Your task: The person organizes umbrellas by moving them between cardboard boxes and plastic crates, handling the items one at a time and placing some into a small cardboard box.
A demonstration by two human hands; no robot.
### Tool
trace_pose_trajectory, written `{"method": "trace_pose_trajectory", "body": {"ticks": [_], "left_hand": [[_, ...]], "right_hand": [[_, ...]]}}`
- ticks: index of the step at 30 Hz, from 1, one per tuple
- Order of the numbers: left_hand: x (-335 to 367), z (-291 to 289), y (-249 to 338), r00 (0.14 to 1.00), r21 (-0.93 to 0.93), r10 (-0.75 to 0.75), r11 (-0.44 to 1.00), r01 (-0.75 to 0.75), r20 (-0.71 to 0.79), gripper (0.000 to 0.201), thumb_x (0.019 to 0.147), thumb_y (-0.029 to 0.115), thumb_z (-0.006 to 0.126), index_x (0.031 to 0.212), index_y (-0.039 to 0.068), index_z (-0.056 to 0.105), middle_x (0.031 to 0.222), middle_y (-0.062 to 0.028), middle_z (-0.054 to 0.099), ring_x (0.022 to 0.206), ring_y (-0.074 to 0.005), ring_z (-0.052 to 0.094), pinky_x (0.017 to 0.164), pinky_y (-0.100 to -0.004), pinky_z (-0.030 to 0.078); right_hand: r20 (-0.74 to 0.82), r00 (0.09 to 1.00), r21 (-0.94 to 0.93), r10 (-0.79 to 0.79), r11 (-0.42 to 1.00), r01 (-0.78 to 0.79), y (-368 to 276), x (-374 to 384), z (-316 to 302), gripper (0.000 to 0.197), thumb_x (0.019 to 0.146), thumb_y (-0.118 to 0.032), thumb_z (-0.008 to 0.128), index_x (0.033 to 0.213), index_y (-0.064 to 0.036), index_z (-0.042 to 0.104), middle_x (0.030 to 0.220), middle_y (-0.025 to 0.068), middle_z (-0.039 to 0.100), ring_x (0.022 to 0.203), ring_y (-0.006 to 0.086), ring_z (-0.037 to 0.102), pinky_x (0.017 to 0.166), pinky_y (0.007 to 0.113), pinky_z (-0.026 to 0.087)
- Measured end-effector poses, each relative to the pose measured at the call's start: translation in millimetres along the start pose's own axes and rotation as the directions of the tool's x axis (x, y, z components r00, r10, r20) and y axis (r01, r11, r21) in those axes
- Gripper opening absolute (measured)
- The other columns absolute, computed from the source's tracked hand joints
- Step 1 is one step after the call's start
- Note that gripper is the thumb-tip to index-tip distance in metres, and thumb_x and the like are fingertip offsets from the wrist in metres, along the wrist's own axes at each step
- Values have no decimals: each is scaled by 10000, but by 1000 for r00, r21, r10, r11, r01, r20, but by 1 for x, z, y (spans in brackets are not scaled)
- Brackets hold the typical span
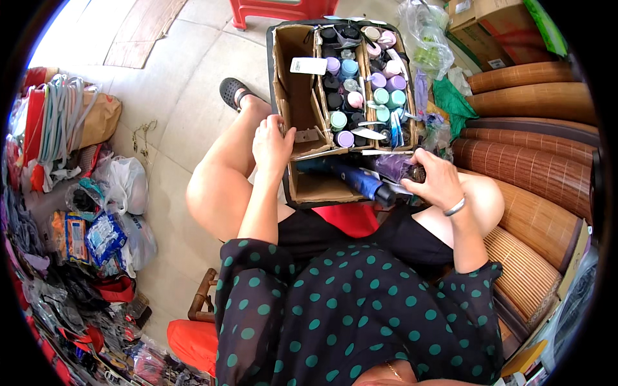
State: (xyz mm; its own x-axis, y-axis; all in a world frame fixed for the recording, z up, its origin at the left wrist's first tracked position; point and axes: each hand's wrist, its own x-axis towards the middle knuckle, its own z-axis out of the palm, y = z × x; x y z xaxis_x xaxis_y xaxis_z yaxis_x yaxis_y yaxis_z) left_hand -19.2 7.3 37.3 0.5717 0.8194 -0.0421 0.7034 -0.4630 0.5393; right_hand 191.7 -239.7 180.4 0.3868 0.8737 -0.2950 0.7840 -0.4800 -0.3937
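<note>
A dark crate lined with cardboard boxes (295,96) stands between my knees. My left hand (273,143) is closed around the left cardboard edge, thumb toward the inside. At the near right corner, my right hand (438,180) grips the dark end of a purple folded umbrella (390,166). Beside it a blue folded umbrella (362,180) with a black handle lies slanted in the near compartment. Several upright folding umbrellas (347,68) fill the two right-hand rows, their pastel and black handle ends up. White tags hang among them. One white tag (309,65) lies across the left compartment's divider.
Rolled bamboo mats (524,154) are stacked along my right. Clear plastic bags (425,42) and a cardboard carton (508,32) sit at the far right. A red stool (283,9) stands beyond the crate. Bagged goods (106,219) crowd the tiled floor (170,83) at left.
</note>
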Motion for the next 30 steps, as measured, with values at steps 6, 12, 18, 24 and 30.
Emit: {"method": "trace_pose_trajectory", "body": {"ticks": [6, 12, 18, 24, 30], "left_hand": [[5, 10, 0, 1000, 147, -20, 989, 22, -13, 341, 746, 267, 722, 974, 101, 531, 789, -84, 628, 842, -282, 603, 736, -406, 477], [24, 7, 9, 989, 291, -83, 956, 44, 123, 364, 741, 333, 722, 933, 94, 523, 777, -87, 660, 785, -269, 647, 700, -401, 486], [41, 9, -5, 989, 315, 16, 947, -62, 149, 245, 799, 307, 618, 845, 72, 566, 703, -138, 662, 682, -288, 669, 606, -402, 524], [38, 10, -8, 987, 156, -65, 987, 42, 145, 207, 794, 276, 591, 857, 79, 581, 738, -157, 654, 726, -337, 649, 663, -446, 509], [41, 6, -6, 983, 95, -74, 994, 58, 167, 190, 788, 263, 589, 804, 76, 561, 731, -150, 644, 731, -359, 633, 665, -463, 491]], "right_hand": [[-80, 987, -120, -137, 985, 127, -21, 62, -28, 327, 798, -387, 624, 929, -88, 640, 864, 127, 643, 784, 319, 623, 697, 414, 491], [165, 986, -85, 5, 996, 9, -79, 168, 91, 367, 837, -351, 597, 999, -23, 604, 896, 159, 683, 850, 312, 669, 732, 446, 523], [0, 995, -100, 99, 990, -99, -90, 190, 127, 423, 796, -309, 678, 1032, -3, 508, 778, 169, 678, 754, 316, 682, 636, 411, 541], [-28, 994, -135, 102, 985, -104, -82, 180, 127, 441, 769, -358, 704, 991, -19, 530, 736, 146, 675, 695, 300, 680, 601, 396, 537], [69, 996, -254, 53, 967, -34, -79, 183, 137, 199, 766, -228, 625, 753, -45, 702, 761, 149, 683, 735, 305, 682, 651, 408, 539]]}}
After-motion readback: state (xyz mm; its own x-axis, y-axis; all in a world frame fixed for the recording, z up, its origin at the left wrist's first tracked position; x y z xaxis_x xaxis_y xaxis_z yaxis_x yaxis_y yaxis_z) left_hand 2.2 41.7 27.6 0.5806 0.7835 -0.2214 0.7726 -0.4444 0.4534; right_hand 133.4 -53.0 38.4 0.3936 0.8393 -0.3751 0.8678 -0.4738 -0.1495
